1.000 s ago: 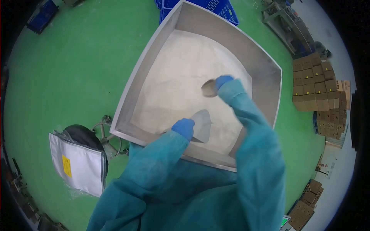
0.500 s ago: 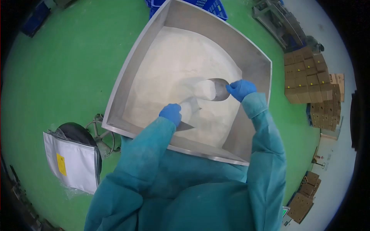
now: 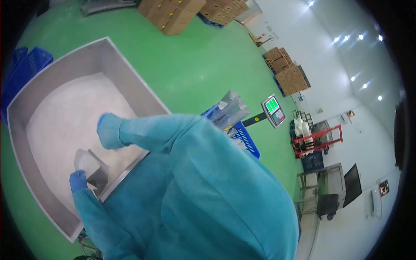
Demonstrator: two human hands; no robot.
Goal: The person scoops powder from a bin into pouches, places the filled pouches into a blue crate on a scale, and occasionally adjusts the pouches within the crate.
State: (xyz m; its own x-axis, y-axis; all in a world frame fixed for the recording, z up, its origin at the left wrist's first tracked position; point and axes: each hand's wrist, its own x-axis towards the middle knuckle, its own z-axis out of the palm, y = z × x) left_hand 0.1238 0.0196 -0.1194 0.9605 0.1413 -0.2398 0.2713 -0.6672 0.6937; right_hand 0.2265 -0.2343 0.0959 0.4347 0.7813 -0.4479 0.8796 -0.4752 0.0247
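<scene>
My left hand point(image 3: 78, 180), in a blue glove, is closed at the edge of a grey, sharp-cornered metal scoop point(image 3: 102, 175). White powder shows against the scoop's inner side. It stands in the near part of a large metal tub point(image 3: 132, 80), whose bottom is covered with white powder point(image 3: 73, 108). Over the tub is my right hand point(image 3: 102, 119), also blue-gloved. The cuff and sleeve hide most of it, so its fingers do not show. No rounded scoop is visible beside it now.
Blue crates point(image 3: 32, 65) stand beyond the tub on the left. To my right are a blue basket point(image 3: 246, 139) with silver bags point(image 3: 232, 108) and a scale display point(image 3: 273, 110). Cardboard boxes point(image 3: 171, 15) are stacked farther off; a red trolley point(image 3: 318, 141) is near the wall.
The view has swung to the right, so the tub now lies at the left. My right hand, earlier closed on a rounded scoop of powder, is now mostly behind its sleeve.
</scene>
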